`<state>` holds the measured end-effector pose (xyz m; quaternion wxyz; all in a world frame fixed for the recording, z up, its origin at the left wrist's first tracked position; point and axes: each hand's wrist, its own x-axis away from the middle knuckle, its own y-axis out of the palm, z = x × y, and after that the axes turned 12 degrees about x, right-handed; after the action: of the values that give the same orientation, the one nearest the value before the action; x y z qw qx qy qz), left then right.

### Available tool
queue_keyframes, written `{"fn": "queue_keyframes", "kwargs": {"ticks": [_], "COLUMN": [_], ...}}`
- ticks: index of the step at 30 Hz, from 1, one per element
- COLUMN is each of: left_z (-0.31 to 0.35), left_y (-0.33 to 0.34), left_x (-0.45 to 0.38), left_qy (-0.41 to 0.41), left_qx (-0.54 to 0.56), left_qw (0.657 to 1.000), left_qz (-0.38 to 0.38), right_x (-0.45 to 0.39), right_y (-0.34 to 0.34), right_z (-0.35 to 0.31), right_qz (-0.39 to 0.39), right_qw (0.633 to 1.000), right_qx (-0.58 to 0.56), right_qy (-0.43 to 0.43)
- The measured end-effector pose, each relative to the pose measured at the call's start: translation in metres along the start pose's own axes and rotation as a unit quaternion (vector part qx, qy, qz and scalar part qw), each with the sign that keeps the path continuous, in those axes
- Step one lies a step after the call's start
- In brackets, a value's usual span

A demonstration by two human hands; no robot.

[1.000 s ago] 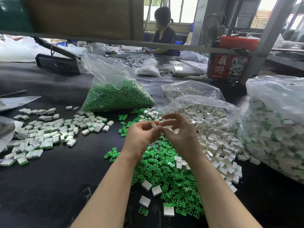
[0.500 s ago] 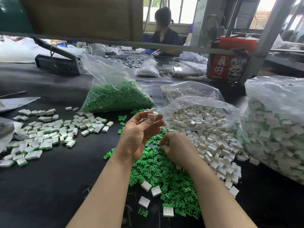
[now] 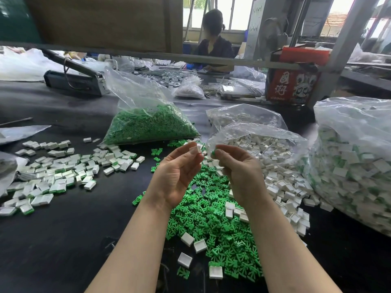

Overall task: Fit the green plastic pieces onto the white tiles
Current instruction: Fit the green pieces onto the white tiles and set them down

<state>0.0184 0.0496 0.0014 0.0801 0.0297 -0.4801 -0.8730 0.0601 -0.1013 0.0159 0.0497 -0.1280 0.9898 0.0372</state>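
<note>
My left hand (image 3: pixel 176 173) is raised above the table, palm up, pinching a white tile (image 3: pixel 197 148) at its fingertips. My right hand (image 3: pixel 239 172) is beside it, a short gap away, with a green plastic piece (image 3: pixel 213 153) gripped between thumb and finger. Under both hands lies a loose pile of green pieces (image 3: pixel 213 227) with a few white tiles on it. Loose white tiles (image 3: pixel 281 182) spill from an open bag at the right.
A heap of tiles with green fitted (image 3: pixel 61 172) lies at the left. A bag of green pieces (image 3: pixel 148 125) stands behind the hands, a large bag of fitted tiles (image 3: pixel 355 166) at the right. A person sits at the far bench. A metal shelf rail crosses overhead.
My right hand dropped to the green pile, then rose with a green piece. My left hand kept the white tile up, and the two hands are close together again.
</note>
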Motion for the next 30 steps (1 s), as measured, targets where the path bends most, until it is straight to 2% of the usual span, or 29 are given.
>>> {"fn": "queue_keyframes", "kwargs": {"ticks": [6,12,19,30], "left_z": [-0.0024,-0.0036,-0.0055,-0.0072], "left_y": [0.0051,0.0076,0.0078,0.0076], "left_x": [0.0017,0.003,0.0041,0.0033], "left_qy": [0.005,0.027,0.082,0.122], "left_qx": [-0.049,-0.099,-0.207,-0.227], "left_qw": [0.999,0.995,0.975,0.966], "left_qz": [0.012,0.016,0.009,0.011], "right_x": [-0.0016,-0.0028,-0.0035,-0.0031], "right_y": [0.0056,0.006,0.007,0.0077], "right_z": [-0.0012,0.001,0.0014,0.0014], "right_qz": [0.012,0.02,0.034,0.031], "right_qw": [0.999,0.999,0.997,0.992], "right_qx": [-0.051,-0.034,-0.019,0.036], "right_qy": [-0.001,-0.024,-0.062,-0.115]}}
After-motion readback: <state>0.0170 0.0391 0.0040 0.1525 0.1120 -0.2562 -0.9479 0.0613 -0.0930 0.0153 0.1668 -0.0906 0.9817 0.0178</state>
